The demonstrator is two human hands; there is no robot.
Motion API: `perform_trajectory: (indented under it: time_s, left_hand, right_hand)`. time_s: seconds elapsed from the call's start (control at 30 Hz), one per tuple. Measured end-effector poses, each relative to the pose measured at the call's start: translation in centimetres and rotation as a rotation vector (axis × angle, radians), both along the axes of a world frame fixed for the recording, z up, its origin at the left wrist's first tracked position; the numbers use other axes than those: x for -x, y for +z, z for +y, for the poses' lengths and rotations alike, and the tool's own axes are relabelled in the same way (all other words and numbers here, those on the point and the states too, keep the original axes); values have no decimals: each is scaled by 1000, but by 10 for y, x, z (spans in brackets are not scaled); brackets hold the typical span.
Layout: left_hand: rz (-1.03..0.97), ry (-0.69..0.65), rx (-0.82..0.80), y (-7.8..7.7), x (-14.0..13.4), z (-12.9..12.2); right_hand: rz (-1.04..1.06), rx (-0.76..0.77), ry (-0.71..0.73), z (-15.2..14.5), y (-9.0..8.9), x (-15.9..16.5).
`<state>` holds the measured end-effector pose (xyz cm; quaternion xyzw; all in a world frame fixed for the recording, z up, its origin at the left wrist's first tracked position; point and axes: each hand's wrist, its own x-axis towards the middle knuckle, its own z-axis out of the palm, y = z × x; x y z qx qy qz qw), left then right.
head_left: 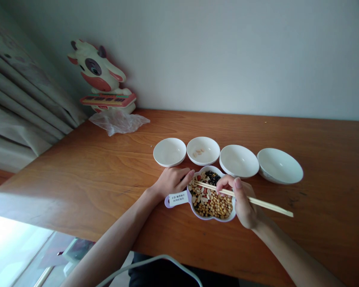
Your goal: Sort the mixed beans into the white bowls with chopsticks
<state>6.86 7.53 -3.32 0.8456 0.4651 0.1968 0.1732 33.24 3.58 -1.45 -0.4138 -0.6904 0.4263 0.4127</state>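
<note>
A white dish with a lilac rim and several rounded lobes (208, 218) lies on the wooden table, filled with yellow beans, pale flat seeds, black seeds and some red pieces. Its short handle (166, 201) points left and bears a printed white label (178, 198). My left hand (172, 182) rests at the dish's left edge, its thumb over the rim; the other fingertips are partly hidden. My right hand (242, 201) grips a pair of wooden chopsticks (271, 206) above the dish. Their tips reach the pale seeds at upper left; whether they pinch one, I cannot tell.
Behind the dish stand several white bowls in a row; the second from left (203, 159) has a few pale seeds inside. A cow-shaped toy keyboard (107, 99) and a crumpled clear plastic bag (118, 122) lie at the back left. A pale cable (164, 257) crosses the bottom.
</note>
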Motion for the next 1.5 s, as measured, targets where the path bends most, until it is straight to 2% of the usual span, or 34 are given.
perform_trajectory:
  time_s: [0.23, 0.43, 0.57, 0.83, 1.0, 1.13, 1.5]
  left_hand:
    - [10, -4, 1, 0, 1, 1]
    - [-24, 5, -3, 1, 0, -1]
    - [-25, 2, 8, 2, 0, -1]
    - [6, 0, -14, 0, 0, 0]
    - [-13, 1, 9, 1, 0, 0]
    - [19, 1, -14, 1, 0, 0]
    - [19, -9, -32, 1, 1, 0]
  right_hand:
    - [36, 61, 65, 1, -1, -3]
    - [-43, -16, 88, -2, 8, -1]
    - [-3, -66, 75, -2, 5, -1]
    - [136, -77, -10, 1, -5, -3]
    - [288, -75, -163, 5, -5, -7]
    - [380, -143, -275, 12, -4, -9]
    - [287, -164, -310, 21, -3, -13]
